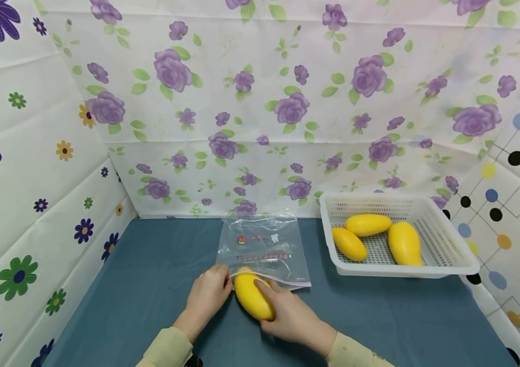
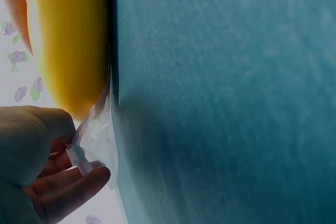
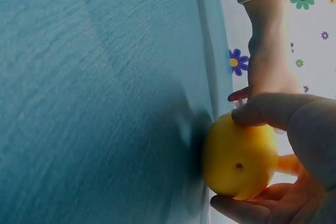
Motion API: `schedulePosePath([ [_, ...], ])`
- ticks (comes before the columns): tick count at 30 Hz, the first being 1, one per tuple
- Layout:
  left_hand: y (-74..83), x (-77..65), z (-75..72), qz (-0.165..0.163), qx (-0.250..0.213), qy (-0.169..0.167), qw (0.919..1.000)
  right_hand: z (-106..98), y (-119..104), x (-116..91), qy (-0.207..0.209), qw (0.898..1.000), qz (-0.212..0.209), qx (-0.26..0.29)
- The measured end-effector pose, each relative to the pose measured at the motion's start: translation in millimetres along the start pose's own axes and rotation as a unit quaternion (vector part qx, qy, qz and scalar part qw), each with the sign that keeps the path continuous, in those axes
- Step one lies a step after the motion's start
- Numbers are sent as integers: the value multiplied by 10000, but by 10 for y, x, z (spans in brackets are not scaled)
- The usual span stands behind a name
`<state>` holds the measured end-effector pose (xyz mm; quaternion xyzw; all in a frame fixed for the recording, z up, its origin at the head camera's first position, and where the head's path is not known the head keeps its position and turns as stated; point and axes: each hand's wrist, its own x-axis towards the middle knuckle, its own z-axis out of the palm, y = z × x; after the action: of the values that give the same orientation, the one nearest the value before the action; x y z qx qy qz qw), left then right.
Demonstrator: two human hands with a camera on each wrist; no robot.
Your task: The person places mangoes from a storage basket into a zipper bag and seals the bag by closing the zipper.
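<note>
A yellow mango (image 1: 252, 295) lies tilted at the mouth of a clear zip bag (image 1: 264, 239), its far tip inside the opening. My right hand (image 1: 289, 311) grips the mango's near end; in the right wrist view, thumb and fingers go round its rounded end (image 3: 239, 161). At the bag's left corner, my left hand (image 1: 209, 290) pinches the opening's edge. The left wrist view shows the pinched bag edge (image 2: 79, 158) between the thumb and fingers, right beside the mango's tip (image 2: 71, 51). Part of the bag's mouth is hidden behind the right hand.
To the right, a white plastic basket (image 1: 402, 270) holds three more mangoes (image 1: 404, 243). Blue-green cloth (image 1: 159, 255) covers the table. A flowered sheet (image 1: 241, 127) rises along the back edge, with patterned sheets at both sides.
</note>
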<state>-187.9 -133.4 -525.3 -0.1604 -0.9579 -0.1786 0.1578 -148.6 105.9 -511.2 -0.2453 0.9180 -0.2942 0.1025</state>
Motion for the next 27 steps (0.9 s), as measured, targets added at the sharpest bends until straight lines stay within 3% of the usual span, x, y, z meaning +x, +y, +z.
schedulePosePath([
  [14, -26, 9, 20, 200, -50, 98, 9997, 81, -48, 120, 883, 9946, -63, -539],
  [23, -46, 2, 11, 284, -162, 172, 9993, 124, -82, 150, 690, 9965, 117, -448],
  [27, -55, -1, 17, 303, -168, 178, 9992, 158, -84, 169, 949, 9946, 59, -413],
])
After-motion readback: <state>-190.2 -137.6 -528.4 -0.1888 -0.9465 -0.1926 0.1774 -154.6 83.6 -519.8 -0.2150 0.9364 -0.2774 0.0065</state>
